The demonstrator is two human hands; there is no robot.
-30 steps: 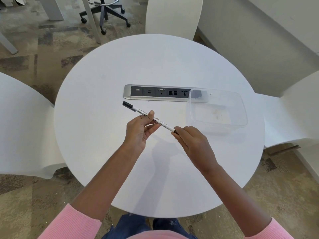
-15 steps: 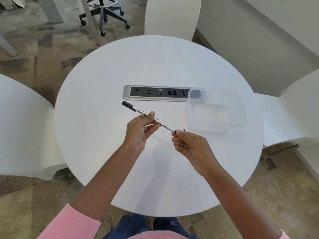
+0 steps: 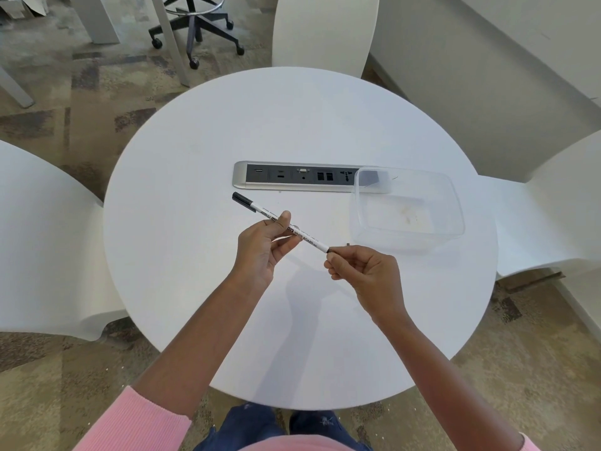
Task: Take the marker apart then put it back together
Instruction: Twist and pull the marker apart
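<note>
- The slim white whiteboard marker with a black cap (image 3: 309, 239) is held slanted above the round white table (image 3: 195, 288), well inside its rim, with bare tabletop to the left and on the near side.
- The left hand (image 3: 265, 247) grips the barrel's middle between thumb and curled fingers.
- The right hand (image 3: 366, 271), fingers curled, pinches the marker's uncapped end.
- The clear rectangular plastic tub (image 3: 455, 196) sits just right of the hands, overlapping the silver socket panel (image 3: 240, 177); only faint smears show on its floor.

Marker (image 3: 309, 239): white barrel, black lettering, black cap.
Table (image 3: 195, 288): plain white.
Socket strip (image 3: 239, 179): silver frame, dark grey face.
Tub (image 3: 455, 203): clear.
Your sleeves (image 3: 136, 421): pink.
Carpet (image 3: 536, 353) under you: mottled beige and grey.
</note>
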